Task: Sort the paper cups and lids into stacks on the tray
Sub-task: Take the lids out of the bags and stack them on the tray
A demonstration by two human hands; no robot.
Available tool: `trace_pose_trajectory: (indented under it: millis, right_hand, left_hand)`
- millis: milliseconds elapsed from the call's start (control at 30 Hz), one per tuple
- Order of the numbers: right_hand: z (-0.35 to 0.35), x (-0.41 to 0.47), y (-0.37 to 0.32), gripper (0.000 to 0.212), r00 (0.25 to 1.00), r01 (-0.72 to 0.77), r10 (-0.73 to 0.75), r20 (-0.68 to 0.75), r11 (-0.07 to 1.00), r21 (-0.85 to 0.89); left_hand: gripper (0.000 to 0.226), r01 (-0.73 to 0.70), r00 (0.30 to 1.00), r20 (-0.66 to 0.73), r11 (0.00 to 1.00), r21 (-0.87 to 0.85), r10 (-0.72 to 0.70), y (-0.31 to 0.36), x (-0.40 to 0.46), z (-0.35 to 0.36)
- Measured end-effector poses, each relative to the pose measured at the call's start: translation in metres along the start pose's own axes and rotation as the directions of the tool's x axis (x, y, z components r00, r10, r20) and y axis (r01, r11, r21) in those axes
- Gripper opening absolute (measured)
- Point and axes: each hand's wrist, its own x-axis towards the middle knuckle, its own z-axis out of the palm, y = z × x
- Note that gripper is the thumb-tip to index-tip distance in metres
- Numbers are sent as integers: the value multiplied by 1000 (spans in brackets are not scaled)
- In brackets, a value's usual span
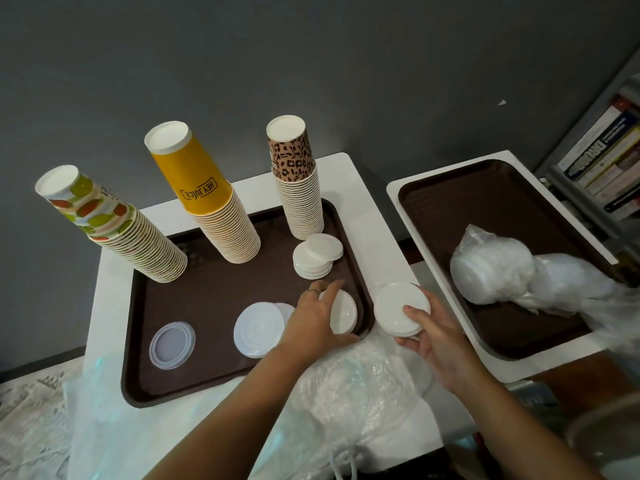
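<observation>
Three upside-down cup stacks stand on the brown tray (214, 386): a fruit-print stack (114, 226) at the left, a yellow stack (211, 199) in the middle, a leopard-print stack (298, 181) at the right. In front of the leopard stack sits a small pile of white lids (317, 256). A clear lid (172, 345) and a white lid pile (258, 329) lie near the tray's front. My left hand (317, 320) grips a white lid stack (344, 313) at the tray's right edge. My right hand (433, 332) holds another white lid stack (398, 308) beside the tray.
A crumpled clear plastic bag (349, 393) lies on the white table in front of the tray. A second brown tray (460, 202) on the right carries a plastic bag of lids (495, 268). Books (609, 157) fill a shelf at the far right. A grey wall stands behind.
</observation>
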Motion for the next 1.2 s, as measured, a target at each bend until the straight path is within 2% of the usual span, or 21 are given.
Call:
trace_pose_trajectory:
  millis: [133,200,267,433,533,733,800,967,1067,1100,1200]
  right_hand:
    - [7,11,-10,37,999,40,-41,-20,998,-53]
    - [16,21,-22,38,997,72,-74,-9,993,-97]
    - [29,34,-35,33,992,124,-122,22,980,-156]
    - [64,75,-60,23,982,190,-171,85,916,-354]
    - [78,100,-63,29,984,179,-155,90,886,-427]
    - [95,133,-49,34,989,144,-104,110,865,-481]
    - [98,137,-44,37,985,170,-116,130,808,-564]
    - [106,137,-38,40,953,297,-220,210,534,-791]
    - [113,133,-34,40,940,339,-217,265,478,-810]
    - [114,131,-33,39,934,355,-205,292,478,-803]
    - [119,126,-27,42,920,389,-151,363,484,-784]
  left_hand:
    - [80,11,967,-248,985,-174,-55,2,6,-20]
    - [72,50,947,-304,981,-190,-107,-5,18,-29]
    - [72,89,952,-281,988,-127,-122,-15,30,-34]
    - [69,130,987,-107,986,104,-119,-28,54,-32]
    - [58,144,984,-109,989,45,-138,-31,62,-29]
    - [39,75,943,-312,986,-148,-118,-38,62,-18]
    - [38,60,926,-357,980,-188,-125,-42,60,-16]
    - [47,53,930,-334,953,-297,-155,-49,57,-14]
    - [53,136,940,-206,851,-507,-273,-47,53,-19]
    - [53,163,941,-142,779,-605,-307,-44,52,-23]
    - [50,229,925,35,481,-846,-380,-34,52,-34]
